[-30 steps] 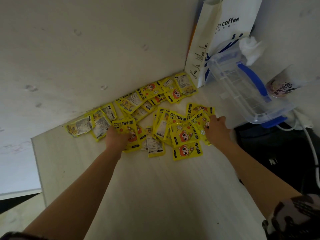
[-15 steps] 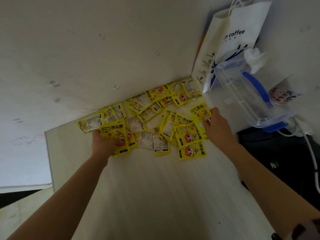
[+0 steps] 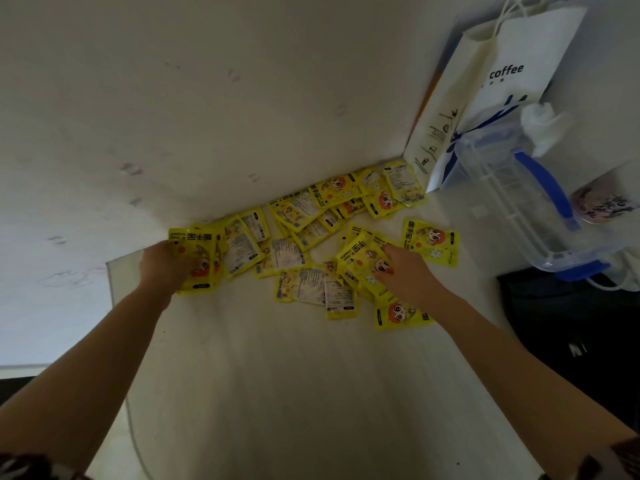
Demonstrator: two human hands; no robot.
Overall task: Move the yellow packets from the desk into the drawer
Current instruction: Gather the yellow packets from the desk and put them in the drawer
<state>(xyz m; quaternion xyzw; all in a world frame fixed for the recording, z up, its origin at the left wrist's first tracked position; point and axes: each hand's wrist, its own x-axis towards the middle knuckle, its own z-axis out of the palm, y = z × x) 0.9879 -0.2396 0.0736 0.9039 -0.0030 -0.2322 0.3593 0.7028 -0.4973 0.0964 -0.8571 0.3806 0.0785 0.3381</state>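
Gripping packet stack (image 3: 195, 259) — left hand (image 3: 162, 268); right hand (image 3: 407, 275) atop yellow packets (image 3: 360, 261).

**Person's arms: bare forearms, patterned short sleeves**

Two arms enter from the bottom corners. Both forearms are bare from sleeve edge to wrist. The left hand (image 3: 166, 268) and right hand (image 3: 408, 275) show no glove, ring, watch or band. A sliver of left sleeve (image 3: 31, 467) shows at the lower left corner: dark fabric with pale blotches, camouflage-like. The right sleeve (image 3: 613, 460) at the lower right corner is dark brownish with lighter patches, seemingly the same garment. The sleeves end high on the arm. Dim light; the fabric's pattern is too blurred to read closely.
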